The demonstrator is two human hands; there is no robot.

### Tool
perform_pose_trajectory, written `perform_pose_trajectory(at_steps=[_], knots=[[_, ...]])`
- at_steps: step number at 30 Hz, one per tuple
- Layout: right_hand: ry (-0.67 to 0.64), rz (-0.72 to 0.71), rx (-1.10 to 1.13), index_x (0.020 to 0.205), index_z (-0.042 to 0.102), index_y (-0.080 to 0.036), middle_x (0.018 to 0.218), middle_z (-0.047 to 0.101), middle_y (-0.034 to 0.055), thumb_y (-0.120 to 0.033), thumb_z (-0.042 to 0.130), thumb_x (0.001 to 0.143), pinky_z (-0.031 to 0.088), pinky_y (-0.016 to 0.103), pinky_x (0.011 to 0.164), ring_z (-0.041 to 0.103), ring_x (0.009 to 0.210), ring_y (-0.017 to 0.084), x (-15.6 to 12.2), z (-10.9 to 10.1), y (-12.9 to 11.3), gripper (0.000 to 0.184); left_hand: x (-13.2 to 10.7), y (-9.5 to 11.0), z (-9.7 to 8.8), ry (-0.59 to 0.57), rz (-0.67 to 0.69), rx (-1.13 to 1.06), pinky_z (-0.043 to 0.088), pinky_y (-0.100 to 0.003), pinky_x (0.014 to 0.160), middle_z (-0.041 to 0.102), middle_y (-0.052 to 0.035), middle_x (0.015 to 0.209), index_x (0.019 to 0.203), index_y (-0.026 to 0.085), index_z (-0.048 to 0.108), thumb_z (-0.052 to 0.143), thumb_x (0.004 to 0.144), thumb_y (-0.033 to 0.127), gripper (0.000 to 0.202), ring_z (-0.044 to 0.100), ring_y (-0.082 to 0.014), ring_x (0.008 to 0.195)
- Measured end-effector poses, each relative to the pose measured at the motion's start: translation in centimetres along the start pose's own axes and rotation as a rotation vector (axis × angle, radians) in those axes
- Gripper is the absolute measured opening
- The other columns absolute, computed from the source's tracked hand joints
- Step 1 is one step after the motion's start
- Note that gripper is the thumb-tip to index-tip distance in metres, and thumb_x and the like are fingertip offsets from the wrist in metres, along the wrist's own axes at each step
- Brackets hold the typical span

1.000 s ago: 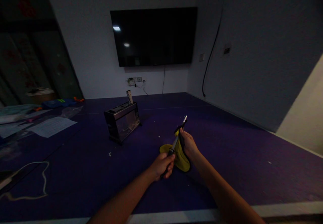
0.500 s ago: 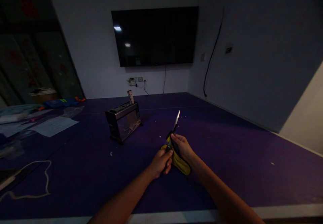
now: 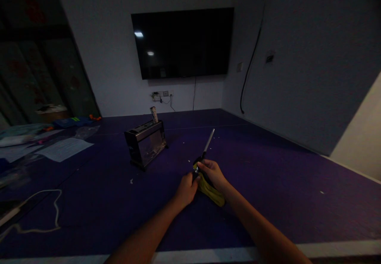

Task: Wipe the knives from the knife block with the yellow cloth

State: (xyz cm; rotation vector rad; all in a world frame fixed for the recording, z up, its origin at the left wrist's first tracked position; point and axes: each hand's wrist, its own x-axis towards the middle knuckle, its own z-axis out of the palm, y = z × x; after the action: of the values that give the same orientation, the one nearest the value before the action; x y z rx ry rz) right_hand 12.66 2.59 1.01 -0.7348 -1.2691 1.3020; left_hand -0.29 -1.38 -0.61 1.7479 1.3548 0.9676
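My left hand (image 3: 186,189) is closed round the dark handle of a knife (image 3: 206,145), whose thin metal blade points up and away to the right. My right hand (image 3: 212,173) is closed on a yellow cloth (image 3: 212,191), pinching it against the base of the blade near the handle. Both hands meet low over the purple floor mat (image 3: 268,184). Most of the handle is hidden inside my left fist.
A dark knife block (image 3: 145,141) with one pale handle sticking up stands on the mat ahead to the left. Papers (image 3: 64,149) and small items lie at far left, a pale cord (image 3: 44,212) at near left. A television (image 3: 183,41) hangs on the wall.
The cloth and my right hand have slid down the blade from near the tip to its base, baring more of the blade. Both hands have drawn closer together.
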Motion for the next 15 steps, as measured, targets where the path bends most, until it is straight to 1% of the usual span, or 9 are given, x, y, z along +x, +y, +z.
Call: perform_pose_trajectory(at_steps=[2,3,5,8,11,13,15], knots=[[0.028,-0.010,-0.047,0.065,0.066,-0.015,0.061,0.063,0.0008,-0.048,0.072,0.061,0.040,0.024,0.055,0.054,0.054,0.011,0.12,-0.03,0.24,0.034,0.04,0.22,-0.25,0.054,0.020,0.310,0.042,-0.025,0.064,0.064,-0.0094,0.083,0.088,0.015,0.053,0.041,0.088,0.035,0.023,0.061,-0.0184,0.079],[0.046,-0.011,-0.071,0.064,0.065,-0.015,0.060,0.063,0.0009,-0.050,0.072,0.060,0.040,0.024,0.054,0.053,0.053,0.011,0.17,-0.05,0.36,0.035,0.00,0.36,-0.32,0.064,0.013,0.443,0.042,-0.026,0.067,0.065,-0.0115,0.087,0.091,0.015,0.053,0.038,0.090,0.034,0.025,0.062,-0.0200,0.083],[0.079,-0.007,-0.112,0.064,0.065,-0.015,0.059,0.062,0.0009,-0.052,0.071,0.059,0.039,0.024,0.052,0.052,0.051,0.011,0.27,-0.07,0.60,0.038,-0.13,0.61,-0.35,0.049,-0.021,0.608,0.042,-0.028,0.068,0.065,-0.0135,0.089,0.099,0.013,0.053,0.033,0.091,0.034,0.029,0.063,-0.0216,0.085],[0.121,-0.020,-0.162,0.064,0.064,-0.015,0.057,0.061,0.0005,-0.054,0.070,0.059,0.038,0.024,0.050,0.050,0.049,0.011,0.32,0.01,0.86,0.040,-0.33,0.87,-0.27,0.040,-0.050,0.735,0.044,-0.029,0.069,0.065,-0.0131,0.088,0.104,0.013,0.050,0.029,0.093,0.034,0.031,0.064,-0.0225,0.086],[0.157,-0.039,-0.207,0.063,0.064,-0.014,0.056,0.061,0.0010,-0.055,0.069,0.059,0.038,0.024,0.049,0.050,0.049,0.011,0.24,0.26,0.92,0.041,-0.41,0.99,-0.17,0.042,-0.062,0.809,0.045,-0.030,0.071,0.065,-0.0121,0.088,0.105,0.014,0.049,0.029,0.093,0.031,0.029,0.064,-0.0228,0.087],[0.204,-0.044,-0.248,0.061,0.063,-0.014,0.055,0.060,0.0013,-0.056,0.069,0.058,0.038,0.024,0.048,0.050,0.049,0.012,0.14,0.47,0.93,0.042,-0.40,0.98,-0.05,0.041,-0.076,0.855,0.046,-0.031,0.072,0.065,-0.0126,0.088,0.105,0.015,0.049,0.028,0.092,0.023,0.026,0.064,-0.0230,0.088],[0.255,-0.046,-0.278,0.060,0.063,-0.015,0.055,0.060,0.0016,-0.055,0.069,0.057,0.038,0.024,0.047,0.050,0.048,0.012,0.02,0.65,0.99,0.041,-0.35,0.85,0.12,0.056,-0.089,0.851,0.046,-0.032,0.073,0.064,-0.0141,0.088,0.104,0.014,0.049,0.026,0.090,0.014,0.027,0.064,-0.0236,0.088]])
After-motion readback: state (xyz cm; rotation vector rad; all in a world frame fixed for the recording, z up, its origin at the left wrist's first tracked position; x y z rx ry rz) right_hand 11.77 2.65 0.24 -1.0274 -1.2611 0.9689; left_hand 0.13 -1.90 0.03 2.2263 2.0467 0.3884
